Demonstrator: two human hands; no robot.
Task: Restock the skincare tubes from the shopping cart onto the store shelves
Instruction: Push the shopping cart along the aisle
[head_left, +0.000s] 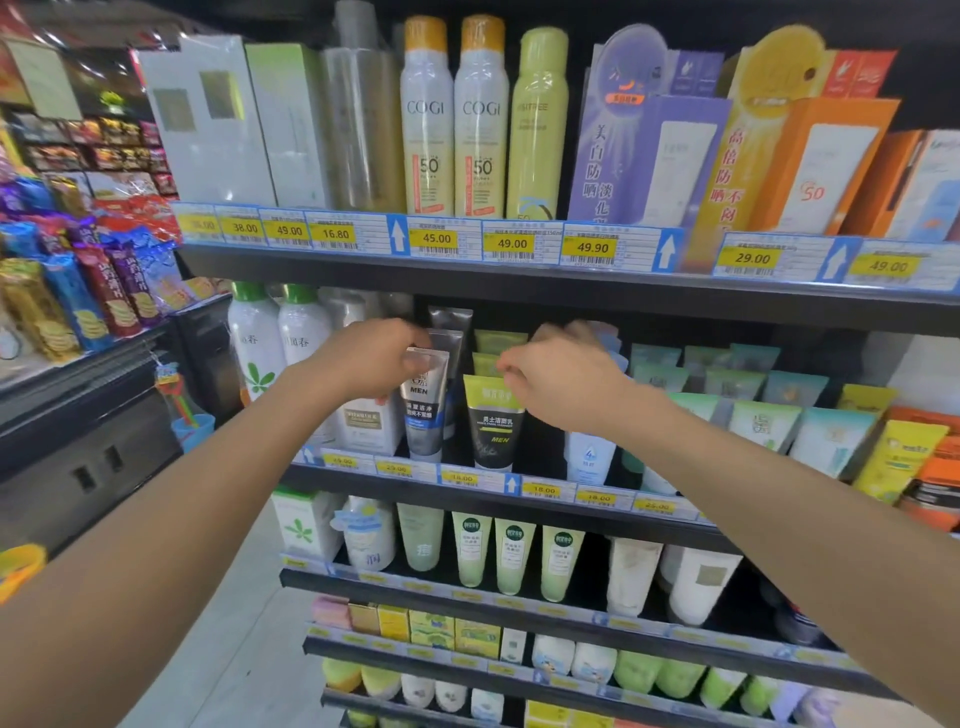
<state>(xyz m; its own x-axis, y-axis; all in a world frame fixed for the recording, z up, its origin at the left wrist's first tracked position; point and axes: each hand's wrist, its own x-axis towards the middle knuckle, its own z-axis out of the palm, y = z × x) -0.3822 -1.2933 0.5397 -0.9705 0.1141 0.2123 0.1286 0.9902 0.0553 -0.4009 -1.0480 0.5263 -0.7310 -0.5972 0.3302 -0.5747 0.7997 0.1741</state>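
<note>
Both arms reach to the second shelf (519, 480). My left hand (371, 358) grips the top of a grey and silver MEN tube (425, 410) standing at the shelf front, with more grey tubes behind it. My right hand (561, 387) pinches the top edge of a yellow-green and black MEN tube (493, 421) standing beside it; similar green tubes stand behind. Pale blue and green tubes (763, 410) fill the shelf to the right. No shopping cart is in view.
The top shelf holds COGI spray cans (452, 119) and boxed sunscreen (810, 166). Lower shelves carry green and white tubes (514, 556). Price labels (436, 238) line the shelf edges. A snack display (78, 291) and a dark cabinet (88, 447) stand at left.
</note>
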